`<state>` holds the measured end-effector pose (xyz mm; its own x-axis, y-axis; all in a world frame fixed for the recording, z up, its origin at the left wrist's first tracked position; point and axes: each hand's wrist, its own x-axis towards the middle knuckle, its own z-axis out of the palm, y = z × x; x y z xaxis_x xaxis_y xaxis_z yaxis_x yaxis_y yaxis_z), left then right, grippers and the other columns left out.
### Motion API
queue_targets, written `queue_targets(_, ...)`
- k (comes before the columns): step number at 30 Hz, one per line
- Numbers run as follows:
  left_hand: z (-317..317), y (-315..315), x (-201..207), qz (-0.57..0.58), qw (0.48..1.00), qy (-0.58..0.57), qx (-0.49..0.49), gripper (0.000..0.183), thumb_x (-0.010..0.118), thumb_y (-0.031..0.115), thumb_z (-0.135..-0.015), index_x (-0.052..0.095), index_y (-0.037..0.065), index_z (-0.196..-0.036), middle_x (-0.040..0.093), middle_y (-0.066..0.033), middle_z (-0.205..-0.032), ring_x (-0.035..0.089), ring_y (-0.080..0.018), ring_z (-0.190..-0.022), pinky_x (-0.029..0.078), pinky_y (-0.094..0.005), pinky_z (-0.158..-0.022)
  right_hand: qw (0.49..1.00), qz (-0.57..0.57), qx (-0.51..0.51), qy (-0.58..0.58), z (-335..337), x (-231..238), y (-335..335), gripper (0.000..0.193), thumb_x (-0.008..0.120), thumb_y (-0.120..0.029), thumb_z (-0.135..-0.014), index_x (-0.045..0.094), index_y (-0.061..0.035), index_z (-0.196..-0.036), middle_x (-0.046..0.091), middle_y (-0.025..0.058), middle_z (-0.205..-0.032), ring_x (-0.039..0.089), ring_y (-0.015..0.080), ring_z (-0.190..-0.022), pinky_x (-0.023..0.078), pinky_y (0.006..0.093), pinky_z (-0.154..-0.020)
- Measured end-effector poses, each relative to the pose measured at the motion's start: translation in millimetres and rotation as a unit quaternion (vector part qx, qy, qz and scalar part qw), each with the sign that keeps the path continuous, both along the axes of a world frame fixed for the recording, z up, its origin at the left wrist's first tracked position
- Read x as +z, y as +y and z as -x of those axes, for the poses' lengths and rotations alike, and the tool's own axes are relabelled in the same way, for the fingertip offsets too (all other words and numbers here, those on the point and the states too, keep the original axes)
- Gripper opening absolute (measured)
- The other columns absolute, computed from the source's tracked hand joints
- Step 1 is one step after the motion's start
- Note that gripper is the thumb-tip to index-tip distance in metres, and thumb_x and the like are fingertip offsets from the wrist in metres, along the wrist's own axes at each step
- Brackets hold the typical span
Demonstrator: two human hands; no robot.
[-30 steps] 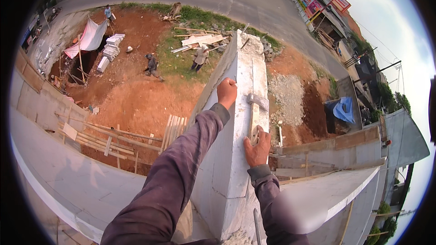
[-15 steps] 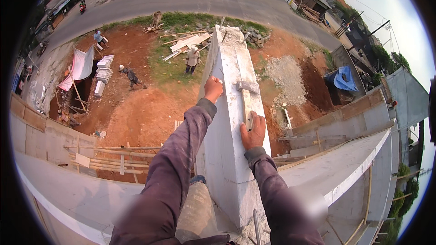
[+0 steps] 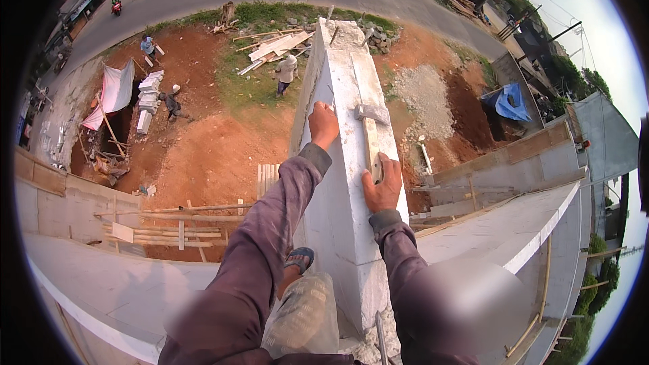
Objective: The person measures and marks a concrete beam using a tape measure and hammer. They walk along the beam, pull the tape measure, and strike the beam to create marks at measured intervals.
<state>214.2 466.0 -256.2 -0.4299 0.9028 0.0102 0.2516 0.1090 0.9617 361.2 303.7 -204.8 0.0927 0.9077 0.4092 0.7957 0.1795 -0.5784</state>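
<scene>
Left hand (image 3: 323,125) at the left edge of the white block wall (image 3: 338,152), fingers curled closed; whether they pinch anything cannot be told; right hand (image 3: 383,186) grips the handle end of a wooden-handled hammer (image 3: 371,138); hammer lies lengthwise on the wall's top, head outward; hands and hammer match their places a second ago; work appears paused; a sandal (image 3: 305,254), unseen then, shows beside the wall.
</scene>
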Motion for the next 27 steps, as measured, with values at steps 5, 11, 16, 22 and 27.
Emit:
queue_targets(5, -2, -65, 35, 0.055, 0.997, 0.017, -0.06, 0.021, 0.062, 0.018, -0.091, 0.063, -0.001, -0.083, 0.068, -0.0172, -0.078, 0.066, -0.0299, -0.075, 0.049, -0.0413, -0.073, 0.999, -0.029, -0.021, -0.005, -3, -10, 1, 0.051, 0.069, -0.013, -0.076, 0.056, -0.0007, -0.124, 0.055, 0.0185, -0.105, 0.056, 0.0359, -0.099, 0.047, 0.0429, -0.089)
queue_targets(11, -21, -259, 71, 0.076, 0.985, 0.033, -0.153, 0.019, 0.063, 0.018, -0.091, 0.062, 0.0, -0.087, 0.065, -0.0178, -0.075, 0.065, -0.0327, -0.073, 0.048, -0.0433, -0.069, 0.995, 0.085, -0.049, 0.003, -1, 10, -2, 0.057, 0.073, -0.018, -0.073, 0.057, -0.0017, -0.126, 0.057, 0.019, -0.113, 0.056, 0.037, -0.107, 0.047, 0.0438, -0.094)
queue_targets(16, -33, -400, 82, 0.026, 0.972, -0.038, -0.229, 0.013, 0.059, 0.012, -0.093, 0.06, 0.0, -0.088, 0.062, -0.0235, -0.076, 0.062, -0.0412, -0.073, 0.047, -0.0427, -0.065, 0.928, 0.34, -0.15, 0.033, 22, 56, -7, 0.05, 0.07, -0.018, -0.076, 0.059, 0.0017, -0.12, 0.064, 0.0211, -0.097, 0.063, 0.0367, -0.096, 0.052, 0.0467, -0.088)
queue_targets(22, -35, -458, 37, -0.008, 0.937, 0.051, -0.345, 0.01, 0.057, 0.009, -0.091, 0.06, 0.0, -0.094, 0.065, -0.0213, -0.081, 0.063, -0.0403, -0.077, 0.048, -0.0413, -0.069, 0.806, 0.368, -0.118, 0.447, 46, 116, -117, 0.03, 0.064, -0.017, -0.078, 0.058, 0.0016, -0.1, 0.057, 0.0127, -0.065, 0.058, 0.0229, -0.054, 0.048, 0.0366, -0.053)
queue_targets(27, -33, -508, 41, 0.072, 0.904, -0.259, -0.331, 0.019, 0.065, 0.012, -0.087, 0.063, 0.001, -0.103, 0.069, -0.0163, -0.09, 0.062, -0.0392, -0.095, 0.048, -0.0416, -0.083, 0.772, 0.137, -0.048, 0.619, 79, 189, -282, 0.019, 0.064, -0.007, -0.082, 0.054, -0.0013, -0.096, 0.053, 0.0041, -0.07, 0.051, 0.0118, -0.052, 0.04, 0.0295, -0.047)
